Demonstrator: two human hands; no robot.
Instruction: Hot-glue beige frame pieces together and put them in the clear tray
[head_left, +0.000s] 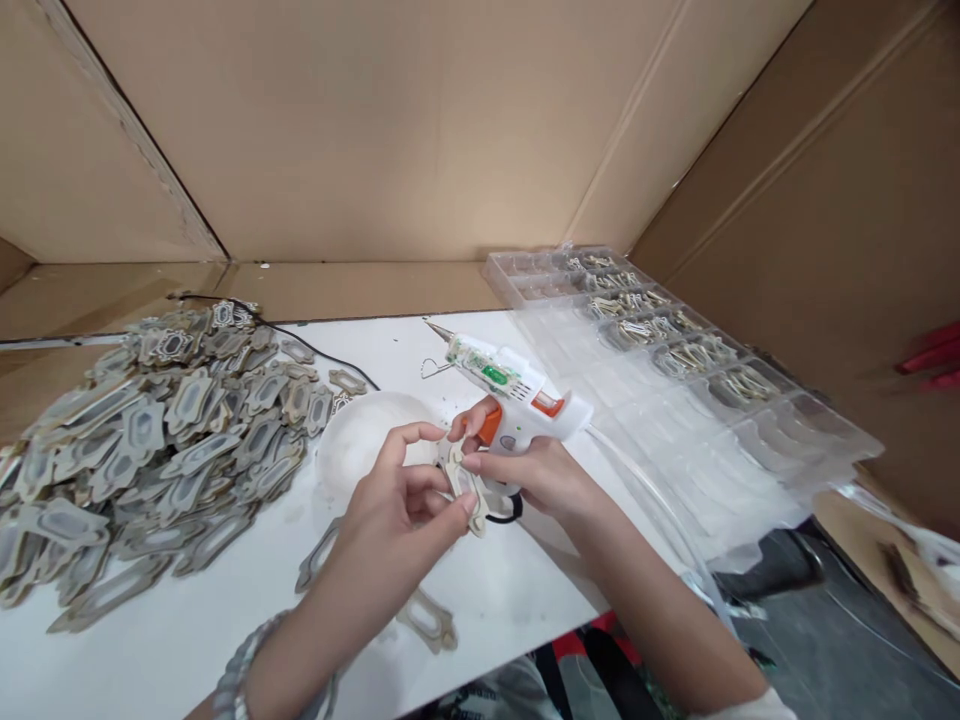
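Observation:
My left hand (405,500) pinches a small flat wooden frame piece (463,487) between thumb and fingers at the middle of the white table (187,630). My right hand (525,468) grips a white and orange hot glue gun (517,390), nozzle pointing up and left, and its fingertips also touch the frame piece. A black cord runs from the gun's handle.
A big heap of flat wooden frame pieces (142,440) covers the left of the table. A white bowl (367,440) sits behind my left hand. Clear plastic compartment trays (675,370) with metal parts lie at right. Two loose frame pieces (427,620) lie near. Cardboard walls surround the table.

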